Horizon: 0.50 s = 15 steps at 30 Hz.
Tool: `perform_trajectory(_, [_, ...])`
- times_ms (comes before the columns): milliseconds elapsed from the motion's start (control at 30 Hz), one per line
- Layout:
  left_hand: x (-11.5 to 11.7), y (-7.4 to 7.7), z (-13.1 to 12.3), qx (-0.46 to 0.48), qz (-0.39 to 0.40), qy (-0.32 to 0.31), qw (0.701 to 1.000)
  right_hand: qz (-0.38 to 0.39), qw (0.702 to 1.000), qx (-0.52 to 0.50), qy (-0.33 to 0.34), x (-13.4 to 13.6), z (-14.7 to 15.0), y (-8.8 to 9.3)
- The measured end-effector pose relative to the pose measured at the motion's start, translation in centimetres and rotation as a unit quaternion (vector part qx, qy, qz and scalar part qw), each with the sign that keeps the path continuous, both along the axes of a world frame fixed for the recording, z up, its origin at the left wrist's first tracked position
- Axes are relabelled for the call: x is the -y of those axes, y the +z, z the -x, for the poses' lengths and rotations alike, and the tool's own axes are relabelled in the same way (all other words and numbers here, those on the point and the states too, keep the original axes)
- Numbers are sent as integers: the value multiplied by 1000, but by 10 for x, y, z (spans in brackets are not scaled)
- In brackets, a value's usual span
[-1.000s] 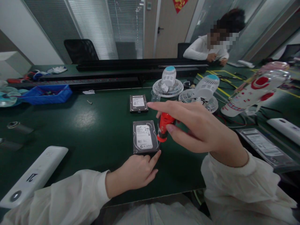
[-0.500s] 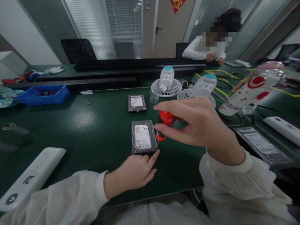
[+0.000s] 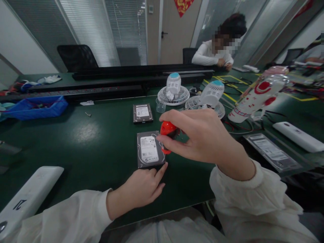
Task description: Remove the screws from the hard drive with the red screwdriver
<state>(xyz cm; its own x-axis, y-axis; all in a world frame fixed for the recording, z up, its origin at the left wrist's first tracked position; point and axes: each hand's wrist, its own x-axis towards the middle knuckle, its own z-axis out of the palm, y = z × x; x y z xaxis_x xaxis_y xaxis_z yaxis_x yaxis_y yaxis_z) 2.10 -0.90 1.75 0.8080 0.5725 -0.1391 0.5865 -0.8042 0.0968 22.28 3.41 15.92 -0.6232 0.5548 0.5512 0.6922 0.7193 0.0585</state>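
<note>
A hard drive (image 3: 149, 150) with a white label lies flat on the green table in front of me. My right hand (image 3: 194, 135) grips a short red-and-black screwdriver (image 3: 168, 130) between thumb and fingers, above the drive's near right corner. The screwdriver stands nearly upright; its tip is too small to make out against the drive. My left hand (image 3: 141, 189) rests at the drive's near edge, index finger stretched to that same corner, thumb apart, holding nothing. Behind it lies a second hard drive (image 3: 142, 113).
Two white fans (image 3: 173, 96) and a clear cup (image 3: 160, 106) stand farther back. A blue tray (image 3: 37, 109) is at left, a small screw (image 3: 88, 114) near it. White devices (image 3: 298, 136) lie either side, with a drive (image 3: 272, 152) and a bottle (image 3: 255, 94) at right. A person (image 3: 215, 54) sits opposite.
The whole view has shifted a little. The screwdriver's handle has turned and tilted in my right hand, while my left finger stays at the drive's corner. The drive has not visibly moved on the table.
</note>
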Motion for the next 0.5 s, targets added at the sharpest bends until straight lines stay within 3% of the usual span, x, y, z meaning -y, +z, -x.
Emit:
perform_trajectory(333, [1, 0, 0, -11, 3, 4, 1000, 54, 998, -17, -12, -10, -4, 2])
perform_trajectory(500, [0, -2, 1, 6, -4, 2, 1000, 20, 999, -48, 7, -11, -6, 2])
